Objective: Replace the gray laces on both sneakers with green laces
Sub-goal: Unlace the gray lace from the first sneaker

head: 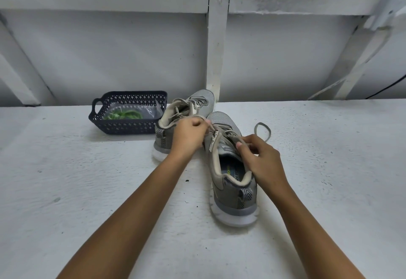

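Head view: your left grip is closed narrow, fingers curled and pinching a strand of the gray lace at the top of the near sneaker. Your right grip is likewise narrow, thumb and forefinger nipping the same lace at the opposite upper eyelets. The exact eyelet under each fingertip is too small to tell. Between your two grips sits the sneaker's tongue and lacing, and the shoe's heel points back toward you below your right grip. A loose loop of the lace lies on the bench just beyond your right grip, so the bow looks undone and the lace is slack. Just beyond your left grip, touching the near shoe, stands the far sneaker, which carries its own gray lace. Further out past your left grip is the dark basket, and the green laces lie inside it, untouched. You appear to be early in the job, on the unlacing of the first shoe; no green has gone into either sneaker. The next move calls for you to draw the gray strand out of the top eyelets one crossing at a time, working toward the toe. One grip should steady the upper so the shoe does not slide on the bench or nudge its neighbour. Pull along the line of each eyelet, not sideways, or the lace tip may catch. Only once the lace is free should you reach out to the basket.
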Motion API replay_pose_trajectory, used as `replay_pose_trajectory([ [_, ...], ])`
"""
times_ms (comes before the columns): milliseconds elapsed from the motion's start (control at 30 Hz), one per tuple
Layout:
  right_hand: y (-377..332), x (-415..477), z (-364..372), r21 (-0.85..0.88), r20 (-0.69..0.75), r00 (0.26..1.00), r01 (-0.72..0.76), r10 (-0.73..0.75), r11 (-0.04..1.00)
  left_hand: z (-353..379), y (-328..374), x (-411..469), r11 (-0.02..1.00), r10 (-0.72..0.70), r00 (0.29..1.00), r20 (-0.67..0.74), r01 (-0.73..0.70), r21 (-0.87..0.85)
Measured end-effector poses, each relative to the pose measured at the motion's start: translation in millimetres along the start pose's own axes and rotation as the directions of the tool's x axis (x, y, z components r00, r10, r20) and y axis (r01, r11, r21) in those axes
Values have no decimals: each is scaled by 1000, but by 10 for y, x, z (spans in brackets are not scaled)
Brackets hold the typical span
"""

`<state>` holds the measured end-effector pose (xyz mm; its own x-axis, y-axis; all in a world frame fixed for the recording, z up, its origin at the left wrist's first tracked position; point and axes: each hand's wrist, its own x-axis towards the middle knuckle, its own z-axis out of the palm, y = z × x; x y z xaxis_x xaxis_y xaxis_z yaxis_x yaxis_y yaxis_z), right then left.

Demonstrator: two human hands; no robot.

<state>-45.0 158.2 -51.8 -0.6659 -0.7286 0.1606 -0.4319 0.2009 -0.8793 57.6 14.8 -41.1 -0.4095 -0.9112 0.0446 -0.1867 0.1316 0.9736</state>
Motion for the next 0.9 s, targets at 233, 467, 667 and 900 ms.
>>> replay_pose_trajectory([
  [233, -1, -1, -1, -8, 5, 1000, -8, 8, 1000, -156, 273, 32, 968, 59, 950, -307, -130, -214],
  [467, -12, -4, -9, -19, 14, 1000, 5, -5, 1000, -326, 340, -55, 992, -61, 994, 89, 51, 120],
  [667, -39, 144, -82, -44, 10, 1000, -22, 22, 999, -341, 288, -261, 505, 127, 980, 150, -195, 841],
  [900, 95, 596, -61, -309, 178, 984, 47, 9, 950, -152, 220, -62, 277, 372, 869, 327, -440, 854],
])
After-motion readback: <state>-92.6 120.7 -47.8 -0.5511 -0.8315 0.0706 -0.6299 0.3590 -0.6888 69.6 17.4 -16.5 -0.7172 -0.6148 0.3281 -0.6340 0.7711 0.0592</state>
